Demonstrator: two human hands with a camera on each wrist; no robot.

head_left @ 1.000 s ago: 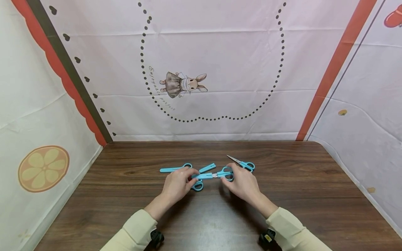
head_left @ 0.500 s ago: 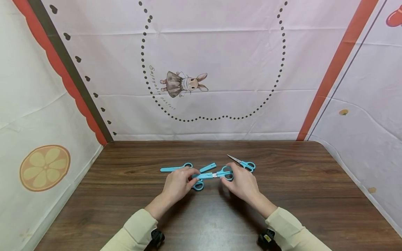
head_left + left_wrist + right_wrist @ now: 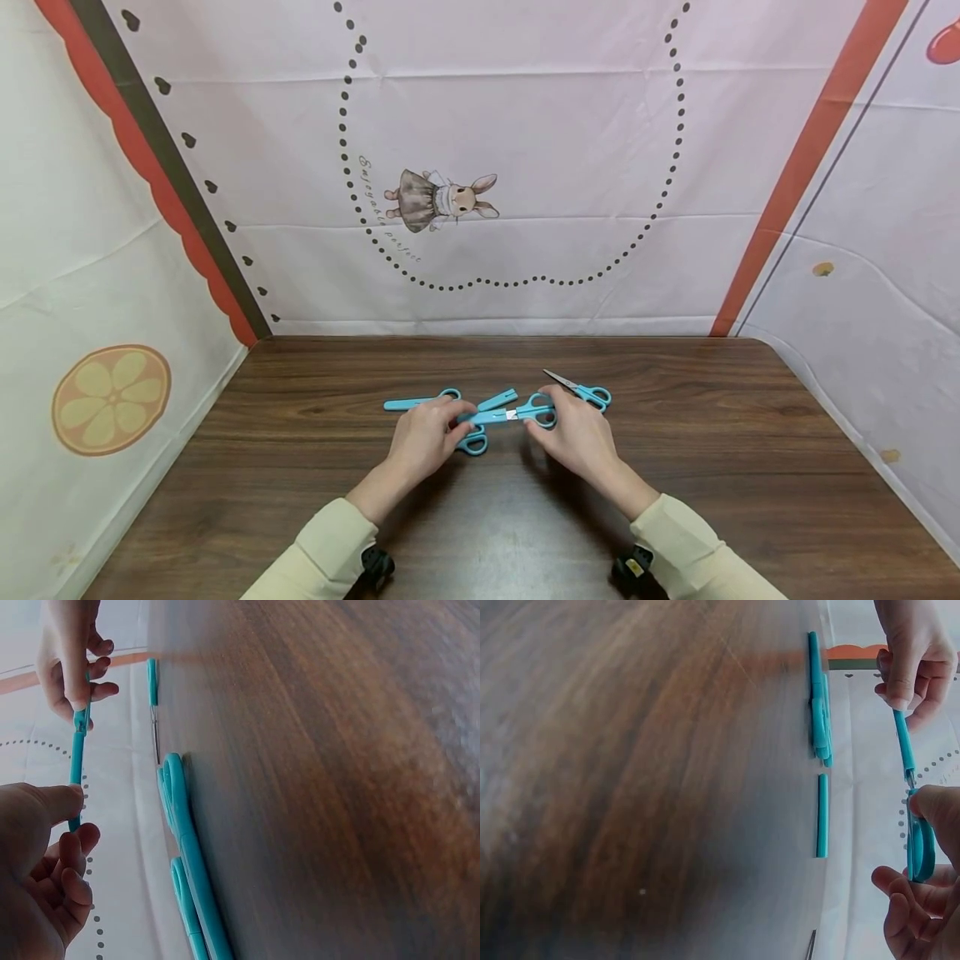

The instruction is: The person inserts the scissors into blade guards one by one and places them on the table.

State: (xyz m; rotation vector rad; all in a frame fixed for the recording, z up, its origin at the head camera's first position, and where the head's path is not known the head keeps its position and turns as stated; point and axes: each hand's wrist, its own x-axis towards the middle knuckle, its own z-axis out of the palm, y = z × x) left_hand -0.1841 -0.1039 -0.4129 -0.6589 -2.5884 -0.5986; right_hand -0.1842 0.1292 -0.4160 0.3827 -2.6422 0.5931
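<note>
My left hand [image 3: 423, 435] pinches a light-blue blade cover [image 3: 491, 416] between thumb and fingers. The scissors [image 3: 536, 412] are held by their blue handle loops in my right hand [image 3: 579, 429]. Their blades sit mostly inside the cover, with a short strip of metal showing between cover and handles. In the left wrist view the cover [image 3: 76, 761] and scissors form one line, raised off the table. The right wrist view shows the thumb against the handle [image 3: 922, 847] and the other fingers around its far end.
On the brown table [image 3: 315, 483] lie two covered scissors, one farther back [image 3: 408, 404] and one partly behind the left hand [image 3: 473, 442]. A loose blue cover [image 3: 498, 399] rests behind the held pair. Uncovered scissors [image 3: 588, 394] lie beyond the right hand, blades pointing back left.
The held scissors and cover have risen very slightly in the head view, and the strip of bare metal looks a touch shorter. Both hands keep their hold.
</note>
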